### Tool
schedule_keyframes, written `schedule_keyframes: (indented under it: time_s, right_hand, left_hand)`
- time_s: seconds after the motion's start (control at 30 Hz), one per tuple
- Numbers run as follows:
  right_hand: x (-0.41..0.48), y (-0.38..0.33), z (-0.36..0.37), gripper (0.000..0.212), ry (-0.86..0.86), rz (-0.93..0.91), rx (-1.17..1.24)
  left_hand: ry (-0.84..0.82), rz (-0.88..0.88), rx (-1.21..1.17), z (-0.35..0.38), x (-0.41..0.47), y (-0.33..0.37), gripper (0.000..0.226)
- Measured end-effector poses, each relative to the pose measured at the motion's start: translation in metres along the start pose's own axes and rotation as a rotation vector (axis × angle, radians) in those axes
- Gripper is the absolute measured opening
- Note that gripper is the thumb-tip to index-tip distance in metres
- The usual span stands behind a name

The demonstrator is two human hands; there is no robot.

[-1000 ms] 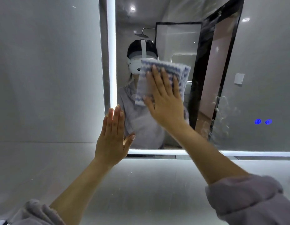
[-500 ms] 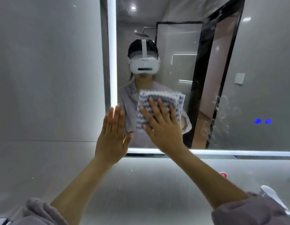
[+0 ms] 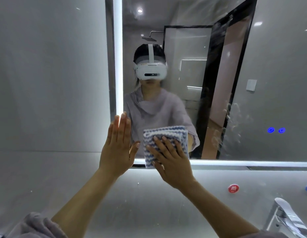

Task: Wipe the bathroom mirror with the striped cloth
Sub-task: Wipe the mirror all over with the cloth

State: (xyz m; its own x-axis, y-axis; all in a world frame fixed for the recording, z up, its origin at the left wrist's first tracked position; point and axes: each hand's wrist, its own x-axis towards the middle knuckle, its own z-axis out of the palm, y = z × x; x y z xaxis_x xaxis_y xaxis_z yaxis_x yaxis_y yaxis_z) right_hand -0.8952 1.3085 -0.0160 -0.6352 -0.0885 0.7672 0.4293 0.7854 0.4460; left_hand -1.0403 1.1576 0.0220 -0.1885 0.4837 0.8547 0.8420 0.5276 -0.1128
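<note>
The bathroom mirror [image 3: 192, 48] fills the upper middle and right, edged by a lit white strip on its left and bottom. A folded blue-and-white striped cloth [image 3: 164, 134] lies flat against the mirror's bottom edge. My right hand [image 3: 170, 160] presses on the cloth with fingers spread, covering its lower half. My left hand [image 3: 117, 148] rests flat and open on the mirror's lower left corner, just left of the cloth, holding nothing. Smears and water marks [image 3: 231, 121] show on the glass to the right.
Grey tiled wall [image 3: 49, 83] lies left of and below the mirror. Two blue glowing touch buttons [image 3: 276, 130] sit on the glass at right. A red round label [image 3: 233, 188] and a chrome tap [image 3: 286, 215] are at lower right.
My right hand has slid the cloth straight down the glass, from face height in the reflection to the mirror's bottom edge. My left hand has stayed in place.
</note>
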Motion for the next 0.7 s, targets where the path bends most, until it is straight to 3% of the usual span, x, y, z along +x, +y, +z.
schedule_keyframes:
  time_s: [0.43, 0.7]
  right_hand:
    - [0.179, 0.044, -0.079, 0.058, 0.127, 0.084, -0.032]
    - [0.162, 0.041, -0.071, 0.056, 0.133, 0.046, -0.022]
  left_hand:
    - [-0.030, -0.026, -0.052, -0.005, 0.000, 0.002, 0.071]
    - [-0.027, -0.054, -0.041, -0.002, 0.000, 0.003, 0.073]
